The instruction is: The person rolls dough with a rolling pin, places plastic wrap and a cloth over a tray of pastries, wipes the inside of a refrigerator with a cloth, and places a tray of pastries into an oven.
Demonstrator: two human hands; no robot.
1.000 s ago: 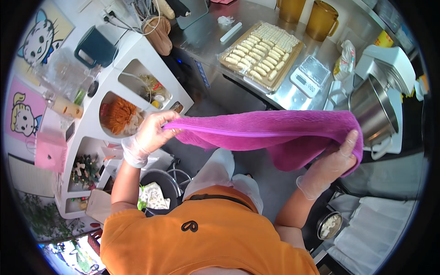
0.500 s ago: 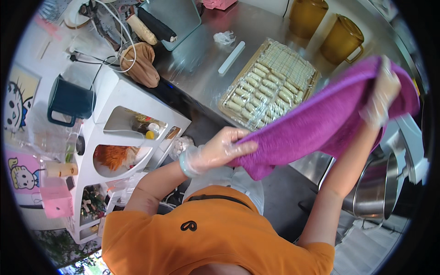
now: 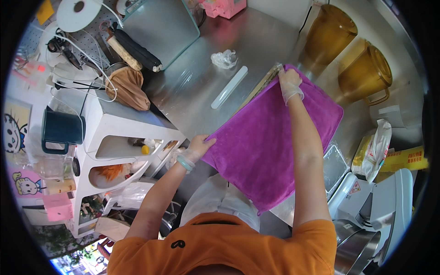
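We hold the rectangular purple plush cloth (image 3: 256, 146) by its left corner, pinched in our left hand (image 3: 198, 148), and by its far edge, clamped in our right hand (image 3: 290, 82). The cloth spreads over the shiny steel table (image 3: 183, 98), covering most of a flat light-brown tray (image 3: 260, 87). A narrow white bar (image 3: 229, 87) lies left of the tray.

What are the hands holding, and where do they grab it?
The purple towel. The left hand pinches it at the edge near its left corner; the right hand grips it at its far edge.
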